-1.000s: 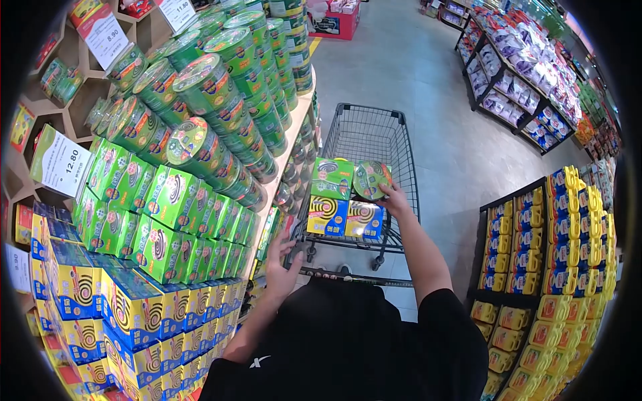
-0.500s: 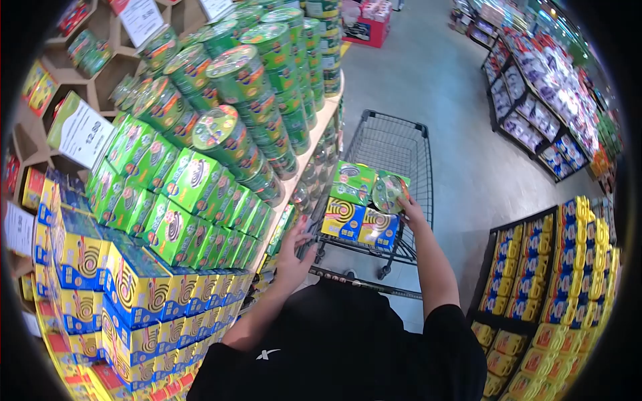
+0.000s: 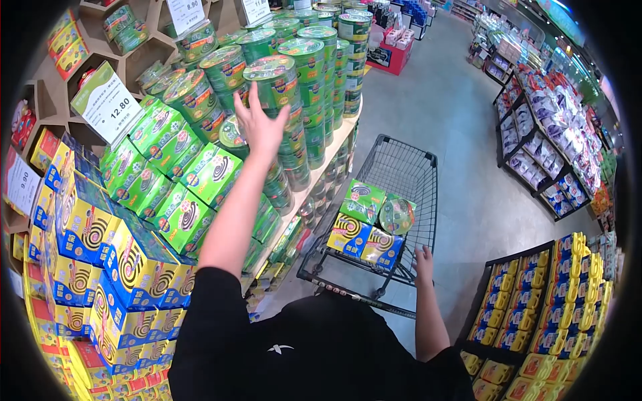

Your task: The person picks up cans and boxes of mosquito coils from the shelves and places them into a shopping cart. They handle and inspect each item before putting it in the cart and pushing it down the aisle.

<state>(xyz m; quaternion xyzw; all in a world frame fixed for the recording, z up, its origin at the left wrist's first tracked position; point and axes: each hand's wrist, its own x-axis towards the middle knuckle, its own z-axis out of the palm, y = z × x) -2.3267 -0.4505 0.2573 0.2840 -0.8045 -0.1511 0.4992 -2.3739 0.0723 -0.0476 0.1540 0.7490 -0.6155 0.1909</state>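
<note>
My left hand (image 3: 261,127) reaches over the shelf display with fingers spread, right at a stack of round green tubs (image 3: 269,71) with clear-looking lids. My right hand (image 3: 423,264) is beside the right side of the shopping cart (image 3: 433,177), its fingers apart and nothing in them. Inside the cart lie a round green tub (image 3: 397,215), a green mosquito coil box (image 3: 364,200) and two yellow-and-blue mosquito coil boxes (image 3: 349,235) with spiral prints. Below my left forearm are rows of green mosquito coil boxes (image 3: 182,212).
Yellow-and-blue coil boxes (image 3: 137,274) are piled at the left front. Price signs (image 3: 110,103) stand above the goods. On the right is a rack of yellow-handled bottles (image 3: 562,294); farther off, a stand of white and purple packs (image 3: 542,134). The grey aisle floor (image 3: 461,180) runs between.
My right hand has let go of the round tub in the cart and drawn back to the right. My left hand has risen from beside the cart handle to the tub stacks.
</note>
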